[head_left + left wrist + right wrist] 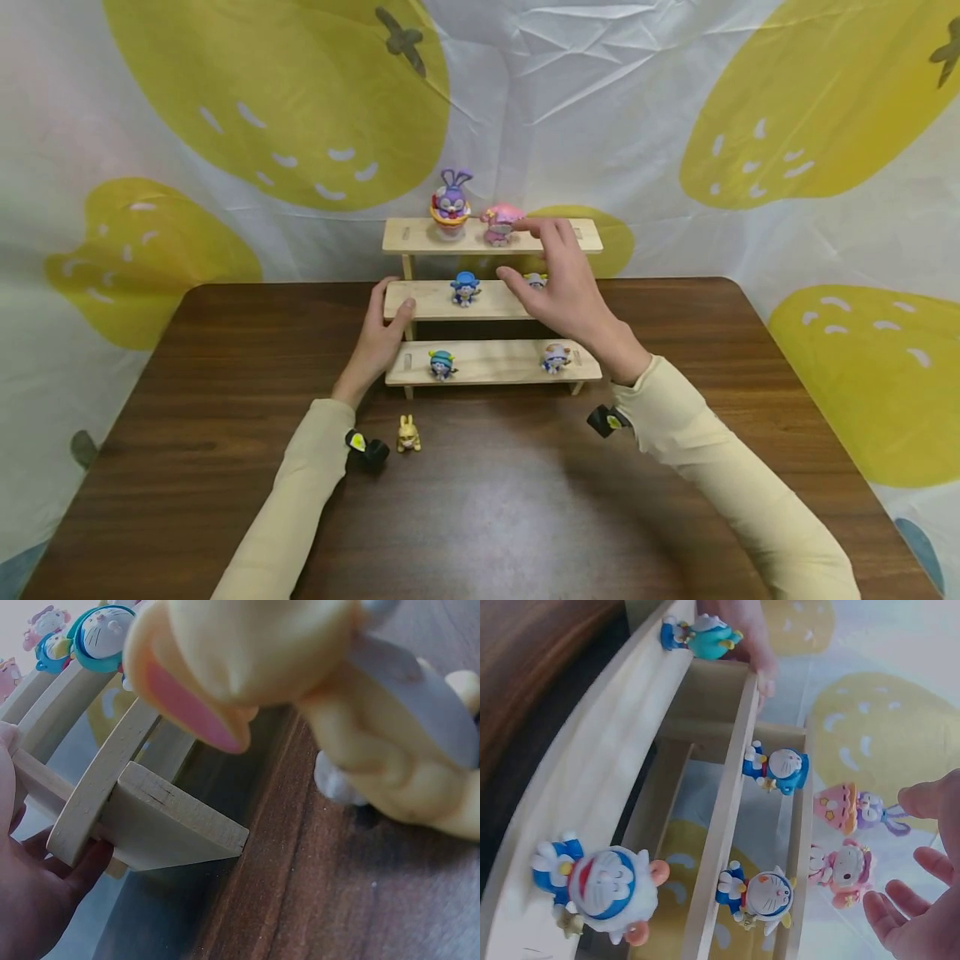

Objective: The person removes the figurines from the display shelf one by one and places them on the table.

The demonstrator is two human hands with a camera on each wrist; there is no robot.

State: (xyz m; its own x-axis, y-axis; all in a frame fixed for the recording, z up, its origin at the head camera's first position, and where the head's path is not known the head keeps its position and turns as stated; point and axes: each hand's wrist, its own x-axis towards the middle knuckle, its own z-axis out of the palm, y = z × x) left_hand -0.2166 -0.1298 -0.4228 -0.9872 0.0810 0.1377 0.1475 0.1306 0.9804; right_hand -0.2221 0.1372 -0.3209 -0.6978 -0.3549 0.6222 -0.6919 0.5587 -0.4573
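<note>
A three-step wooden display shelf (495,360) stands at the back of the table. My left hand (373,342) grips the left end of its middle step, thumb on top and fingers curled beneath. On the top step are a purple rabbit figurine (451,202) in a cup and a pink figurine (498,223). My right hand (568,292) hovers with loosely spread fingers, index fingertip close by the pink figurine. In the right wrist view a gap shows between those fingers and the figurine (847,871). The middle step carries a blue-hatted Doraemon figurine (465,289) and another (769,894), partly hidden by my right hand in the head view.
The lowest step holds a teal-hatted figurine (442,365) at left and a white fluffy-hooded one (555,358) at right. A yellow rabbit figurine (408,435) is on the table in front, near my left wrist. Behind the shelf hangs a fruit-patterned cloth (600,100).
</note>
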